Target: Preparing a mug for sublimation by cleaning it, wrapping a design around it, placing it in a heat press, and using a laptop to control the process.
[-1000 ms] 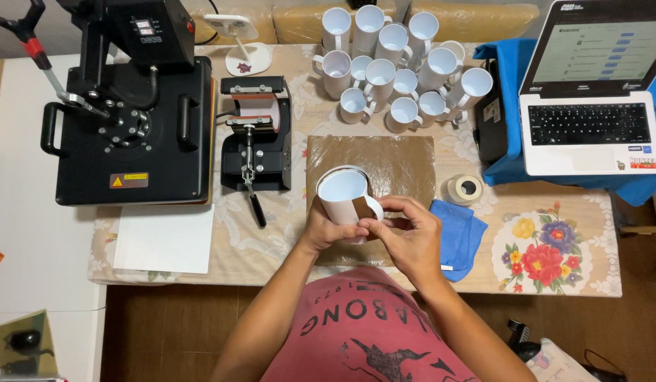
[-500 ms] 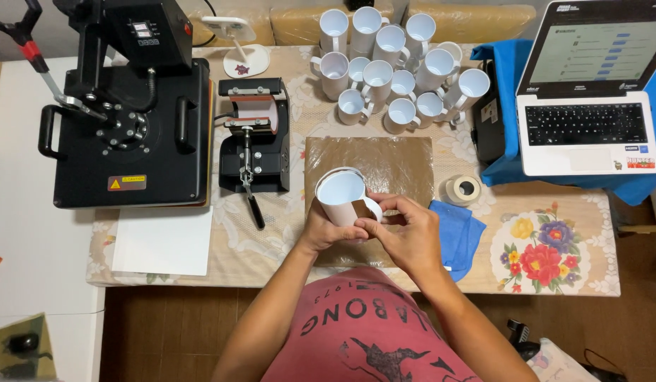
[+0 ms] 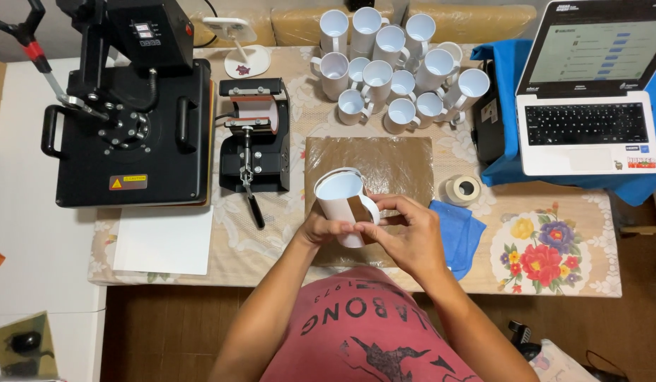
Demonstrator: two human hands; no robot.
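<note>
A white mug (image 3: 340, 203) is held tilted between both hands, just above the near edge of a brown sheet (image 3: 384, 164) on the table (image 3: 554, 283). The fingers of the left hand (image 3: 319, 230) are closed around the mug's lower wall from beneath. The fingertips of the right hand (image 3: 407, 237) are pinched together against the side near the handle, where what appears to be a wrapped paper meets a brownish strip; whether that strip is tape cannot be told.

The step in hand is judged to be the fixing of the wrap to the mug. It would be done well if the wrap were kept taut and square to the rim, the seam pressed flat from its middle outward, and the mug steadied by the left hand so that nothing slips.

Just beyond the right fingers a blue cloth (image 3: 459, 233) lies, and past it a roll of tape (image 3: 462, 189). Beyond the left fingers a small mug press (image 3: 256, 138) stands, with a large black heat press (image 3: 133, 120) farther out. Well beyond the mug, a cluster of blank white mugs (image 3: 395, 67) is grouped, and a laptop (image 3: 590, 92) rests at the far right.
</note>
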